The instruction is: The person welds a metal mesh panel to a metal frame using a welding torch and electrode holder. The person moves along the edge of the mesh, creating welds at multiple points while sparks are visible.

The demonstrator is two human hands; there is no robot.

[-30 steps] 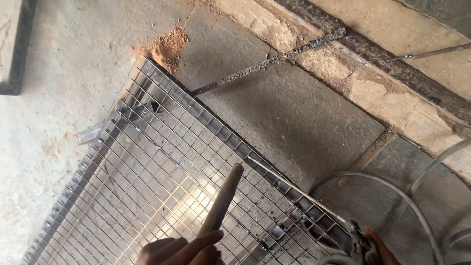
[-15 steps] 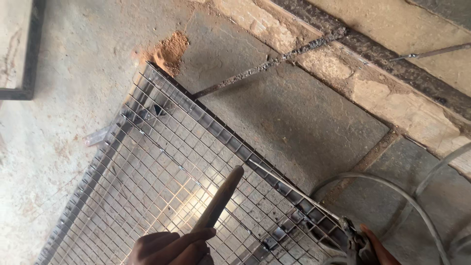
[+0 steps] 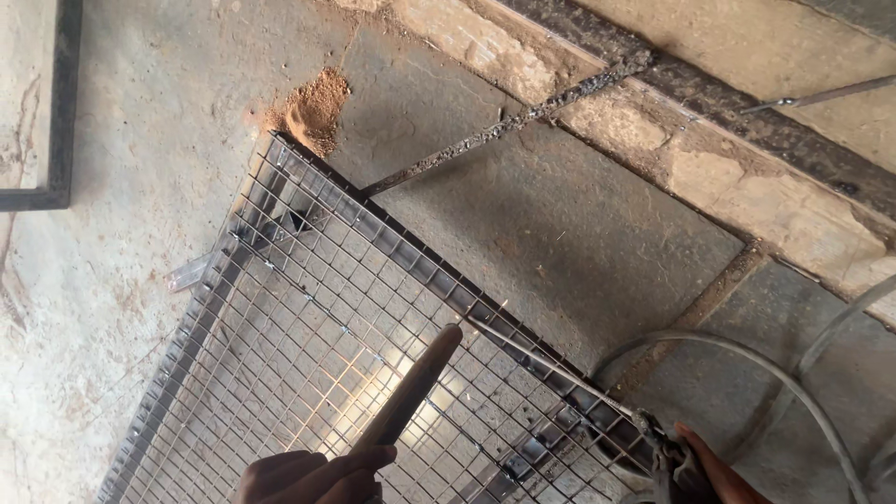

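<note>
A steel frame covered with wire mesh (image 3: 308,317) lies tilted across the concrete floor. My left hand (image 3: 327,467) is over the mesh at the bottom edge of the view. Its index finger points out toward the frame's far rail and the other fingers are curled, holding nothing. My right hand (image 3: 714,467) is only partly in view at the bottom right, gripping a welding electrode holder (image 3: 665,457). A thin rod (image 3: 551,369) runs from the holder along the frame's rail, and its tip sits just beyond my fingertip.
A grey cable (image 3: 747,359) loops over the stone slab at the right. A rough twisted iron bar (image 3: 504,121) lies diagonally above the frame. A small heap of orange dust (image 3: 313,107) sits by the frame's top corner. A dark metal frame (image 3: 61,112) lies at the left edge.
The view has drifted a little, so the frame sits slightly further right. My pointing finger and the rod keep the same place on the mesh.
</note>
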